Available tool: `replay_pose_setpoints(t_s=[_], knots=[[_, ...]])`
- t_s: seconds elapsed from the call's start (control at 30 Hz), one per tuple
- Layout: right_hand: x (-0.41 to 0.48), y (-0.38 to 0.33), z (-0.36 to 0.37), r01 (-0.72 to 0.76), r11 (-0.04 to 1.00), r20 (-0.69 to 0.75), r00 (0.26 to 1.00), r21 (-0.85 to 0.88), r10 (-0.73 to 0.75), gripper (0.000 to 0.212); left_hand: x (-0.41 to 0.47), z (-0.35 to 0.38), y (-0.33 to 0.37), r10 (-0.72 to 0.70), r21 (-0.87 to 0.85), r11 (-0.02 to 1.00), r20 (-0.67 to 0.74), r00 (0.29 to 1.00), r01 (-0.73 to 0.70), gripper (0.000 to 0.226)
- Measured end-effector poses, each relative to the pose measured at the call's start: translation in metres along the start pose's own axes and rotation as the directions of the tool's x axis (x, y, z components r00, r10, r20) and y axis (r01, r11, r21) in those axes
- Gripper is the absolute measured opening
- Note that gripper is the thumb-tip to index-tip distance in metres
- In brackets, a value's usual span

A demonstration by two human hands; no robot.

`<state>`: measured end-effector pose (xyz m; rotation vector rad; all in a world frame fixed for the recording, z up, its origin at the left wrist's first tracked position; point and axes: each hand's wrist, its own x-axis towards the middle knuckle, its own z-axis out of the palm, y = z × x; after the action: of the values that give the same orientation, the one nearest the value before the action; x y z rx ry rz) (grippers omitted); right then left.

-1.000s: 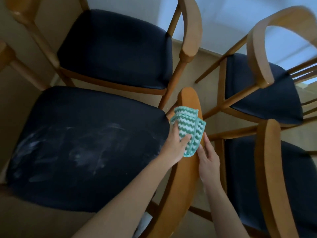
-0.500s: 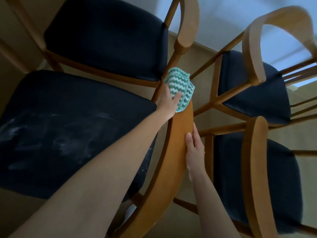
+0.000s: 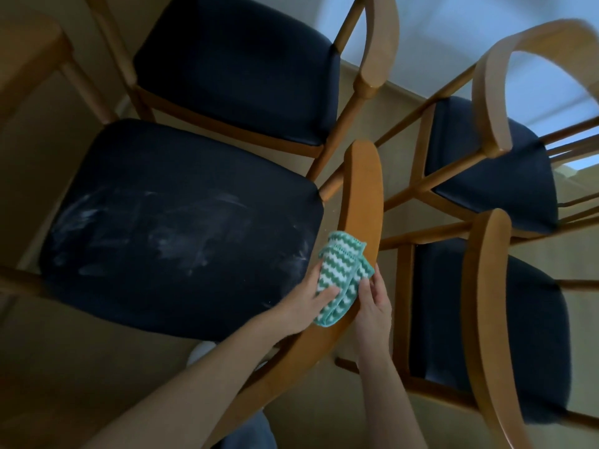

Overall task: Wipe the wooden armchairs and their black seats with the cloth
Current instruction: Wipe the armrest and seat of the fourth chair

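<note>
Cloth (image 3: 340,280), folded, lies on the curved wooden armrest (image 3: 359,202), pinned under the left hand (image 3: 308,303), thumb over it; the right hand (image 3: 372,306) pinches its near edge. Left of the hands, the black seat (image 3: 181,228) shows pale smears, seemingly unfinished. Beyond and rightward, the other armchairs (image 3: 233,72) probably await wiping.

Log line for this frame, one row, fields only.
step: wiping armrest | left hand: pressing cloth on wood | right hand: at rail edge, touching cloth | near seat: pale smears
</note>
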<state>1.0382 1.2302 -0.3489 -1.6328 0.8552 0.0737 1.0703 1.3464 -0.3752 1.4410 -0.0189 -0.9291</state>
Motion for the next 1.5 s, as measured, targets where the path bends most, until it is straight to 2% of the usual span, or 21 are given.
replay_pose_setpoints(t_s=[0.13, 0.23, 0.37, 0.5, 0.63, 0.8, 0.9, 0.97, 1.07, 1.23, 1.4, 1.5], knots=[[-0.031, 0.013, 0.001, -0.043, 0.999, -0.02, 0.999, 0.007, 0.043, 0.049, -0.048, -0.01, -0.026, -0.121, 0.106, 0.989, 0.138, 0.983, 0.107, 0.053], [-0.047, 0.023, 0.004, -0.076, 0.997, -0.052, 0.996, 0.005, 0.076, 0.053, -0.08, -0.024, -0.037, -0.218, 0.268, 0.951, 0.218, 0.951, 0.156, 0.056], [-0.058, 0.025, 0.012, -0.086, 0.996, -0.081, 0.993, 0.003, 0.086, 0.057, -0.105, -0.032, -0.032, -0.305, 0.47, 0.867, 0.231, 0.924, 0.168, 0.055], [-0.059, 0.02, 0.015, -0.096, 0.995, -0.099, 0.99, 0.015, 0.097, 0.055, -0.088, -0.022, -0.033, -0.136, 0.361, 0.931, 0.198, 0.971, 0.057, 0.064], [-0.054, 0.017, 0.014, -0.082, 0.996, -0.152, 0.985, 0.03, 0.085, 0.049, -0.026, -0.006, -0.002, 0.048, 0.213, 0.975, 0.034, 0.998, -0.054, 0.058], [-0.042, 0.01, 0.014, -0.076, 0.997, -0.204, 0.976, 0.008, 0.076, 0.05, 0.073, -0.007, 0.044, 0.071, 0.171, 0.985, -0.182, 0.981, -0.04, 0.059], [-0.035, 0.005, 0.013, -0.063, 0.998, -0.192, 0.979, 0.004, 0.063, 0.051, 0.118, -0.027, 0.074, 0.051, 0.107, 0.994, -0.205, 0.977, -0.029, 0.065], [-0.033, 0.004, 0.012, -0.052, 0.999, -0.196, 0.979, 0.008, 0.052, 0.051, 0.137, -0.041, 0.09, 0.034, 0.139, 0.99, -0.2, 0.979, -0.006, 0.07], [-0.034, 0.003, 0.011, -0.044, 0.999, -0.24, 0.97, -0.015, 0.039, 0.051, 0.134, -0.045, 0.097, 0.024, 0.153, 0.988, -0.146, 0.989, -0.001, 0.074], [-0.052, 0.003, 0.013, -0.034, 0.999, -0.258, 0.965, 0.027, 0.04, 0.049, 0.072, -0.027, 0.057, -0.021, 0.1, 0.995, 0.048, 0.999, 0.016, 0.077], [-0.082, 0.025, 0.011, -0.048, 0.999, -0.209, 0.977, -0.007, 0.045, 0.049, 0.006, -0.022, 0.014, -0.086, 0.321, 0.947, 0.168, 0.982, 0.028, 0.079], [-0.098, 0.036, 0.008, -0.043, 0.999, -0.155, 0.987, -0.022, 0.039, 0.049, -0.037, -0.025, 0.001, -0.162, 0.379, 0.923, 0.24, 0.957, 0.062, 0.074]])
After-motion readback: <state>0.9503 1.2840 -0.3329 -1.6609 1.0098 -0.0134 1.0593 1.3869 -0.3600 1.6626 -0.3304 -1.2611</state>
